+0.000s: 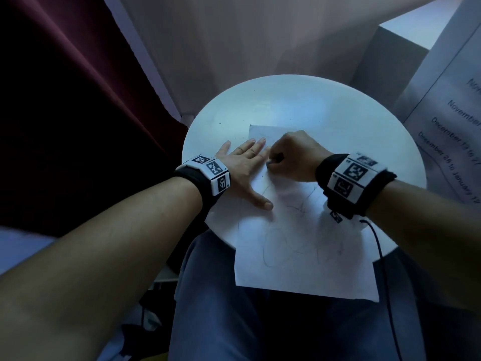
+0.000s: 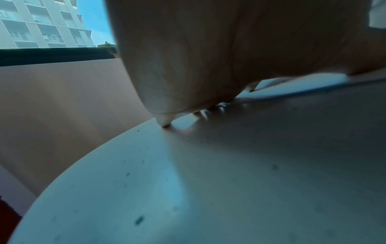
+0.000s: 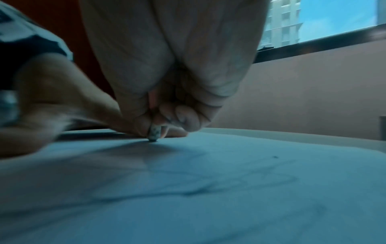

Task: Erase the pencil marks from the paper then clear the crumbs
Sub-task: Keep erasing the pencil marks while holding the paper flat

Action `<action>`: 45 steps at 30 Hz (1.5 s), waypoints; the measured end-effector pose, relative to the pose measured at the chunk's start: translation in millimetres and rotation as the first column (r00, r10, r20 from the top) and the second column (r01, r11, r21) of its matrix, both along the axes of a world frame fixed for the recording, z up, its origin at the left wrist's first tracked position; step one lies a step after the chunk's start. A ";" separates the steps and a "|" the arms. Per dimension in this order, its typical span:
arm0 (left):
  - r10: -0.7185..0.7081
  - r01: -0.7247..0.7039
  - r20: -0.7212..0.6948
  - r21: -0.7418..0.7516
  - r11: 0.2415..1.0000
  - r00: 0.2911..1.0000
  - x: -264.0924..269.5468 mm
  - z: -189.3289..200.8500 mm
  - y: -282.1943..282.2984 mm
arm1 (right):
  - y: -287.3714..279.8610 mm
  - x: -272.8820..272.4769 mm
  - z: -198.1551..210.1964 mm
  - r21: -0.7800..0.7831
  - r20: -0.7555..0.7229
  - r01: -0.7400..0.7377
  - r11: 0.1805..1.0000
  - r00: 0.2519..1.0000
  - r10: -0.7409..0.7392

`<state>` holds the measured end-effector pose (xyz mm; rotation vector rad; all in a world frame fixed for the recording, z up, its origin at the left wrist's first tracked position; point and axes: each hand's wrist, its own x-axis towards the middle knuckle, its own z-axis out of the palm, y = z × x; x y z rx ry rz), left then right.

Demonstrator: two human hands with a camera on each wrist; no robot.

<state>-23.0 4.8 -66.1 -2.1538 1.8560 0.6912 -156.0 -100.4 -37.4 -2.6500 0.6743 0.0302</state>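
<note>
**Eraser on the paper, left hand pinning the sheet**

We sit with our lap under the near edge of a round white table [image 1: 338, 105]. The paper [image 1: 299, 269] lies across that near edge, its near end hanging off over our knees, its far corner reaching toward the table's middle. Faint pencil marks [image 1: 276, 246] loop over the near half of the sheet; more lines run under our right wrist.

Our left hand [image 1: 244, 168] lies flat on the paper's left side, fingers straight and spread, thumb out toward us; the little finger touches bare table beyond the sheet's edge.

Just beside it, our right hand [image 1: 299, 157] is curled, fingers together and clamped on a small eraser [image 3: 154, 134]. The right wrist view shows its smudged tip touching the paper.

Small dark specks [image 2: 139, 220] dot the table's left side.

Beyond the far edge: a wall, a dark red curtain [image 1: 78, 100] left, a printed sheet [image 1: 447, 121] of dates right.
</note>
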 end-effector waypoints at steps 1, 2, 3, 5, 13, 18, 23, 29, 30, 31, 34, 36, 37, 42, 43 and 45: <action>0.005 -0.005 -0.004 -0.003 1.000 1.000 -0.5 -0.6 -0.5 | 9.6 0.4 -1.0 0.004 -0.025 -0.064 0.998 0.998 0.064; 0.012 -0.012 -0.005 -0.004 1.000 1.000 -1.2 -0.4 -0.5 | 22.5 -0.1 -2.2 0.020 -0.058 -0.152 0.988 0.987 0.153; 0.016 -0.016 -0.004 -0.004 1.000 1.000 -1.4 -0.5 -1.0 | 32.2 -1.4 -3.1 0.048 -0.090 -0.213 0.976 0.972 0.216; 0.012 -0.012 -0.009 0.002 1.000 1.000 -1.4 0.1 -1.0 | 28.0 -3.0 1.4 0.082 -0.087 -0.197 0.977 0.975 0.204; 0.018 -0.018 -0.011 0.002 1.000 1.000 -2.9 1.9 0.0 | 33.9 -7.2 3.0 0.058 -0.066 -0.156 0.986 0.985 0.160; 0.012 -0.012 -0.003 0.025 1.000 1.000 -3.5 5.0 1.8 | -7.9 -5.1 5.1 0.001 -0.025 0.046 0.999 0.999 -0.046; 0.010 -0.010 -0.009 0.003 1.000 1.000 -2.0 1.6 0.4 | 33.9 -11.8 7.7 0.068 -0.088 -0.158 0.985 0.983 0.164; 0.013 -0.013 0.004 0.036 0.999 1.000 -0.3 1.5 -0.6 | -14.3 -8.7 6.1 -0.012 0.003 0.054 0.998 0.999 -0.054; 0.010 -0.011 0.004 0.034 0.999 1.000 -0.1 1.5 -0.5 | -7.2 -9.6 6.2 -0.009 -0.010 0.018 1.000 1.000 -0.018; 0.008 -0.008 0.001 0.031 1.000 1.000 -0.1 1.4 -0.5 | 4.1 -10.6 5.2 0.003 -0.036 -0.050 0.999 0.998 0.050; 0.001 -0.001 0.000 0.030 1.000 1.000 -0.7 2.8 0.4 | 21.2 -17.9 5.7 0.091 -0.098 -0.166 0.982 0.980 0.175; 0.009 -0.009 0.003 0.038 0.999 1.000 -1.6 3.9 0.1 | -2.6 -12.7 6.4 0.046 -0.076 -0.069 0.997 0.994 0.072; 0.014 -0.014 0.002 0.040 0.999 1.000 -2.1 4.2 0.0 | -15.0 -10.3 6.4 0.018 -0.040 -0.015 1.000 0.999 0.016; 0.012 -0.012 -0.005 0.044 0.999 1.000 -2.0 2.6 -0.3 | 4.0 -18.1 1.3 0.043 -0.077 -0.176 0.983 0.981 0.179; 0.012 -0.011 -0.007 0.043 0.999 1.000 -1.9 2.5 -0.3 | 7.5 -21.0 1.3 0.087 -0.098 -0.197 0.977 0.974 0.205; 0.015 -0.015 -0.009 0.050 0.999 1.000 -2.2 3.2 -0.5 | -6.6 -18.3 3.1 0.072 -0.093 -0.146 0.987 0.984 0.153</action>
